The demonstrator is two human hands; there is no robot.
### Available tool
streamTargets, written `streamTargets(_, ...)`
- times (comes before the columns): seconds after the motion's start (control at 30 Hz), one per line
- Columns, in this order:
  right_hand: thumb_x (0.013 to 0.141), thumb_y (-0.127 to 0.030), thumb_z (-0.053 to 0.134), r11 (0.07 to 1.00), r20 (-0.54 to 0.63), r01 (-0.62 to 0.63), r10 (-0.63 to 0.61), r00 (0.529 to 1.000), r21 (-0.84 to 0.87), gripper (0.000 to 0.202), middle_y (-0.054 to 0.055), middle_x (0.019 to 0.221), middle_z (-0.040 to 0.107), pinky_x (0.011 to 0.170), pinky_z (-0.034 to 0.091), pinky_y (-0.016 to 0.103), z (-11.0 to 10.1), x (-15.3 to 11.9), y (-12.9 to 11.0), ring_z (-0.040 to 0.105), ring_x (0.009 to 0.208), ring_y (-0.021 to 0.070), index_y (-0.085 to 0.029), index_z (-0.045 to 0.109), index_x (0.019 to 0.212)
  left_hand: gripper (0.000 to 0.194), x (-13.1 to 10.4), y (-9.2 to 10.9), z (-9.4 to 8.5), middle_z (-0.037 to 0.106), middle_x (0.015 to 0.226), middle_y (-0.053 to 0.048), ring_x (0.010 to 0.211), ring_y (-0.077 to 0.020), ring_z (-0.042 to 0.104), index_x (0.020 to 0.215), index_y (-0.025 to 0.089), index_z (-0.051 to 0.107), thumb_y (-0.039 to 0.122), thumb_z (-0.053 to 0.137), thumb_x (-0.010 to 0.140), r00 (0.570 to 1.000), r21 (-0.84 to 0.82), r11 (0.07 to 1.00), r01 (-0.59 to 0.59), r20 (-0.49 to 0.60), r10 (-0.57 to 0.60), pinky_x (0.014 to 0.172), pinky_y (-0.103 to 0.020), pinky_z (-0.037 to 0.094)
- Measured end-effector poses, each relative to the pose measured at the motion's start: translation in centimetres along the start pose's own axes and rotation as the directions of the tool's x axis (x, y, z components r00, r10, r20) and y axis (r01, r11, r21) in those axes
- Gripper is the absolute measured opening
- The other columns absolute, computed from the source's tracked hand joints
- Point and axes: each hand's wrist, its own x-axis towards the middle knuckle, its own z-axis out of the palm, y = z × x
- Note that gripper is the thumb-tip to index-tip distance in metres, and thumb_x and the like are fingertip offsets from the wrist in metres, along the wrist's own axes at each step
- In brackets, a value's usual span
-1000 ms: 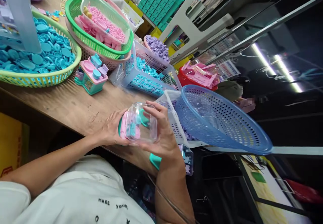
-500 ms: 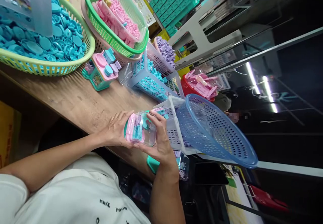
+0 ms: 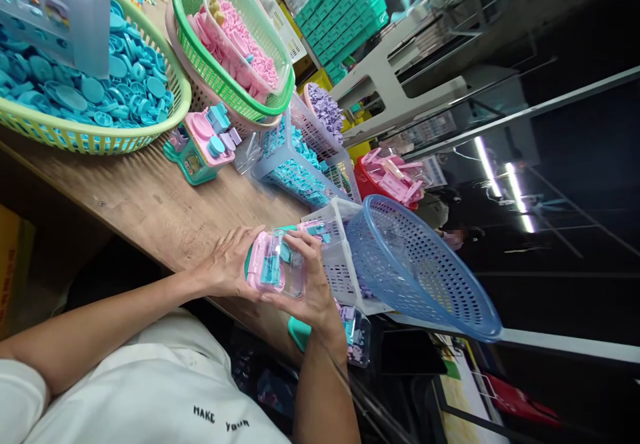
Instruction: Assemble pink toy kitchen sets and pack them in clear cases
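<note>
Between my hands, over the table's near edge, is a pink and teal toy (image 3: 258, 261) with a clear plastic cover (image 3: 295, 277) on its right side. My left hand (image 3: 231, 262) grips the toy's left end. My right hand (image 3: 315, 277) has its fingers and thumb wrapped round the clear cover. Blue parts show through the plastic. Farther up on the table stands a similar toy (image 3: 203, 144) with a pink top and teal base, touched by neither hand. Another teal and clear packed toy (image 3: 357, 337) lies partly behind my right wrist.
A yellow-green basket (image 3: 100, 139) of blue parts is at left, a green basket (image 3: 225, 77) of pink parts behind. Bins of blue and purple parts, a red basket (image 3: 367, 181) and a tilted blue basket (image 3: 425, 264) line the right. A person shows in the background.
The view has shifted slightly, so the baskets sit a little lower. Both hands still hold the toy and its cover, with little visible change between them.
</note>
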Motion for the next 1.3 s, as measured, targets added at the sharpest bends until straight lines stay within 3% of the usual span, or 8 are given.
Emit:
streamTargets(0.2, 0.08, -0.061, 0.072, 1.0, -0.018, -0.003, 0.003, 1.0, 0.008, 0.078, 0.011, 0.137, 0.047, 0.11, 0.043, 0.06, 0.5, 0.0, 0.0, 0.045, 0.134, 0.0342, -0.03, 0.04, 0.144, 0.103, -0.3, -0.5, -1.5, 0.043, 0.153, -0.015, 0.146, -0.035, 0.038, 0.155, 0.021, 0.033, 0.04, 0.081, 0.065, 0.99, -0.273, 0.961, 0.049, 0.14, -0.01, 0.122, -0.056, 0.031)
streamTargets(0.33, 0.078, -0.06, 0.073, 1.0, -0.054, 0.012, -0.011, 0.998, 0.01, 0.08, 0.011, 0.135, 0.046, 0.108, 0.044, 0.062, 0.6, -0.4, -0.1, 0.045, 0.131, 0.0348, -0.031, 0.041, 0.144, 0.076, 0.0, -0.4, -2.0, 0.045, 0.155, -0.016, 0.147, -0.029, 0.04, 0.151, 0.016, 0.039, 0.038, 0.06, 0.082, 0.974, -0.458, 0.861, 0.221, 0.152, -0.168, 0.124, -0.05, 0.03)
streamTargets(0.47, 0.076, -0.057, 0.076, 1.0, -0.057, -0.018, 0.019, 0.998, 0.011, 0.079, 0.011, 0.134, 0.044, 0.108, 0.043, 0.062, 0.4, -0.9, -0.2, 0.045, 0.129, 0.0354, -0.03, 0.044, 0.143, 0.065, 0.2, 0.3, -0.7, 0.053, 0.147, -0.018, 0.141, -0.0275, 0.046, 0.147, 0.009, 0.046, 0.047, 0.04, 0.095, 0.962, -0.329, 0.904, 0.272, 0.084, -0.259, 0.123, -0.05, 0.031)
streamTargets(0.6, 0.074, -0.054, 0.078, 0.999, -0.058, -0.024, 0.025, 0.998, 0.024, 0.078, 0.01, 0.133, 0.044, 0.107, 0.044, 0.06, 0.3, -1.0, -0.4, 0.046, 0.127, 0.0358, -0.032, 0.046, 0.141, 0.062, 0.0, 0.7, 0.5, 0.052, 0.15, -0.015, 0.143, -0.025, 0.043, 0.147, 0.013, 0.048, 0.049, 0.033, 0.099, 0.965, -0.241, 0.935, 0.26, 0.027, -0.261, 0.125, -0.049, 0.028)
streamTargets(0.87, 0.071, -0.054, 0.079, 0.999, -0.074, -0.029, 0.031, 0.997, 0.037, 0.077, 0.01, 0.128, 0.042, 0.105, 0.046, 0.058, 0.4, -1.4, -0.5, 0.047, 0.124, 0.0334, -0.03, 0.045, 0.137, 0.045, -0.1, 0.8, 0.7, 0.065, 0.132, -0.006, 0.128, -0.0213, 0.054, 0.133, 0.025, 0.06, 0.043, 0.032, 0.103, 0.982, -0.223, 0.958, 0.178, -0.016, -0.186, 0.117, -0.045, 0.039)
streamTargets(1.17, 0.068, -0.053, 0.084, 0.996, 0.017, -0.036, 0.035, 0.999, 0.086, 0.083, 0.009, 0.131, 0.043, 0.105, 0.047, 0.057, -0.3, -1.5, -0.3, 0.047, 0.127, 0.0341, -0.033, 0.045, 0.138, 0.047, -0.6, 1.5, -0.2, 0.063, 0.13, -0.012, 0.125, -0.0267, 0.057, 0.135, 0.018, 0.056, 0.044, 0.046, 0.097, 0.993, -0.217, 0.969, 0.116, 0.009, -0.117, 0.112, -0.047, 0.044)
streamTargets(1.3, 0.072, -0.056, 0.082, 0.99, 0.072, -0.054, 0.045, 0.996, 0.127, 0.082, 0.008, 0.133, 0.042, 0.108, 0.045, 0.057, -0.6, -1.4, -0.3, 0.045, 0.13, 0.034, -0.034, 0.044, 0.141, 0.043, -0.7, 1.7, -0.6, 0.066, 0.128, -0.01, 0.122, -0.0266, 0.059, 0.131, 0.021, 0.058, 0.042, 0.05, 0.095, 0.993, -0.247, 0.962, 0.119, 0.024, -0.117, 0.11, -0.045, 0.046)
